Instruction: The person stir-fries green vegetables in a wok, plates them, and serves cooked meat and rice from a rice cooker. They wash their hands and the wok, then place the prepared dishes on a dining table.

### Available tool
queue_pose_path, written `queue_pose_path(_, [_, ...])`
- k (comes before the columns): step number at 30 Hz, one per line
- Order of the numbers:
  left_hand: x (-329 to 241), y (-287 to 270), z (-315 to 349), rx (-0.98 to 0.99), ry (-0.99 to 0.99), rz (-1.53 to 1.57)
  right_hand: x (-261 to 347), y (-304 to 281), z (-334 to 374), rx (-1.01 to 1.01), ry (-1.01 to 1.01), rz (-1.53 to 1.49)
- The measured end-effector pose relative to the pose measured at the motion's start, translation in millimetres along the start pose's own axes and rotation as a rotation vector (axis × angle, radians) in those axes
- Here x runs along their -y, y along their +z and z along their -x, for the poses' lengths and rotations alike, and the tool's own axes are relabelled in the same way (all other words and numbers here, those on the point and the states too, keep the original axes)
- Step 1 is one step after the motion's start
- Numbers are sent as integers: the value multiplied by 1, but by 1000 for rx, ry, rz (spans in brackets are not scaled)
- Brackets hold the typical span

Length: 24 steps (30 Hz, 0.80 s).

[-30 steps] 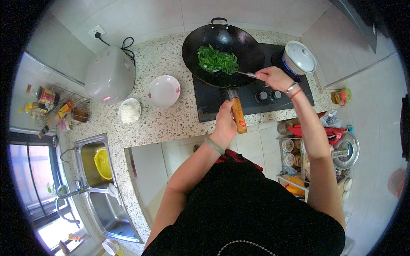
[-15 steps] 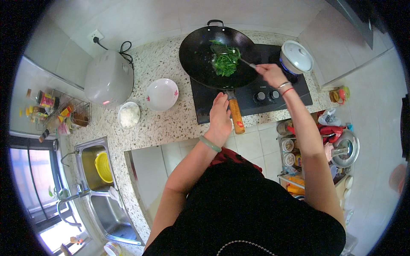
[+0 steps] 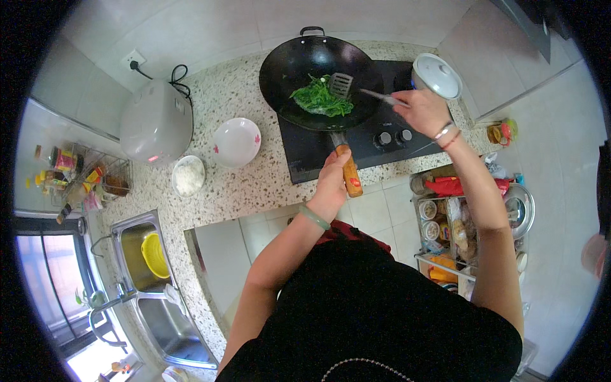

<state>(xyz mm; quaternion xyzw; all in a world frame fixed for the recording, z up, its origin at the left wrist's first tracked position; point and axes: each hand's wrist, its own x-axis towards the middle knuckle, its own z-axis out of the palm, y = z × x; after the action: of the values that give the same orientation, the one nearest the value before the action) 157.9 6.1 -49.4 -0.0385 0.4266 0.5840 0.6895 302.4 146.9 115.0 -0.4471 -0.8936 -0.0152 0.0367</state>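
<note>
A black wok (image 3: 285, 75) with a wooden handle (image 3: 351, 175) sits on the black cooktop (image 3: 305, 156). My left hand (image 3: 331, 183), with a green bangle at its wrist, is closed round that handle. Cooked leafy greens (image 3: 318, 99) lie in a heap in the wok. My right hand (image 3: 425, 113) grips a metal slotted spatula (image 3: 341, 84) by its handle. The spatula's slotted head is raised at the right edge of the greens, over the wok. Just beyond my right hand stands a white lidded pot (image 3: 439, 75).
Left of the cooktop, a white plate (image 3: 237, 142) and a bowl of white food (image 3: 188, 176) stand on the speckled counter (image 3: 219, 197), near a rice cooker (image 3: 156, 121). A double sink (image 3: 167, 328) holds a yellow basket (image 3: 154, 255). A loaded rack (image 3: 439, 223) stands below at right.
The spatula has come up out of the greens, and my right hand has moved right. The greens are heaped further left. My left hand has closed round the wok handle.
</note>
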Motion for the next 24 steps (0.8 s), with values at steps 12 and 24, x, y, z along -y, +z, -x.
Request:
queue_pose_path(12, [-2,-1,9,87,-146,29,13,-12,-10,-92,-174,123])
queue_pose_path(24, [-2,4,18,173,-190,67,43,37,-14,-73,-264,204])
